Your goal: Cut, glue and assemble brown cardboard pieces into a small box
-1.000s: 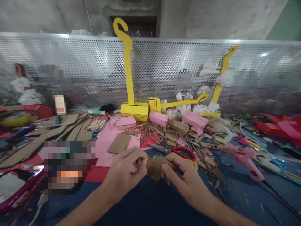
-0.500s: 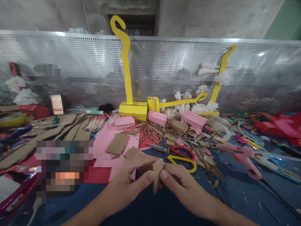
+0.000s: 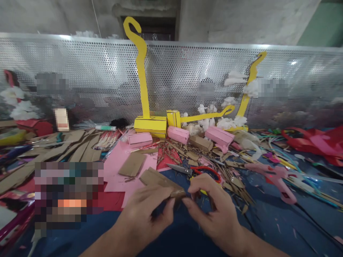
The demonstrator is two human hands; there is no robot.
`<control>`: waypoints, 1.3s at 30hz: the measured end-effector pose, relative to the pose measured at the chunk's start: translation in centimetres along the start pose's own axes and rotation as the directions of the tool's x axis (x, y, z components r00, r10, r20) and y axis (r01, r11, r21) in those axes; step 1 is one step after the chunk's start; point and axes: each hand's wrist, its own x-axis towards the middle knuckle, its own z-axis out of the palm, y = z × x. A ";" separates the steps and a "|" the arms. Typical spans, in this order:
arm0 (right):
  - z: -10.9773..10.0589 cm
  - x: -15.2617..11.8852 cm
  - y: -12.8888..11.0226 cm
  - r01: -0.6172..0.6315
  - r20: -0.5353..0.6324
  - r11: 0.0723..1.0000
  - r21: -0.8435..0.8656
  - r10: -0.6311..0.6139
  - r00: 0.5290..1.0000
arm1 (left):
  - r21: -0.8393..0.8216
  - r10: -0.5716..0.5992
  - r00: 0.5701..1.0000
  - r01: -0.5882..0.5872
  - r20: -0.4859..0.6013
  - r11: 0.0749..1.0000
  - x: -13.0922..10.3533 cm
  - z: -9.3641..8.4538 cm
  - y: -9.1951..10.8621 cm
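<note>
In front of the scissors (image 3: pixel 191 172), the left hand (image 3: pixel 143 212) pinches a brown cardboard piece (image 3: pixel 178 193) — thumb against fingers. The right hand (image 3: pixel 215 210) curls at its edge, fingers slightly parted; whether gripping, I cannot tell.

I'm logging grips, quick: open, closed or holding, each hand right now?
Left hand: closed, holding a brown cardboard piece.
Right hand: fingers curled beside the piece; whether it grips cannot be told.

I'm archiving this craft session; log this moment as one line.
left hand: pinching brown cardboard | right hand: fingertips near its edge, contact unclear | beyond right hand: red-handled scissors | far right: pink glue gun
</note>
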 end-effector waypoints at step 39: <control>0.2 -0.5 0.8 -0.060 0.214 0.997 -0.038 0.066 0.975 | 0.010 -0.061 0.985 0.060 0.164 0.998 -0.7 1.2 -0.5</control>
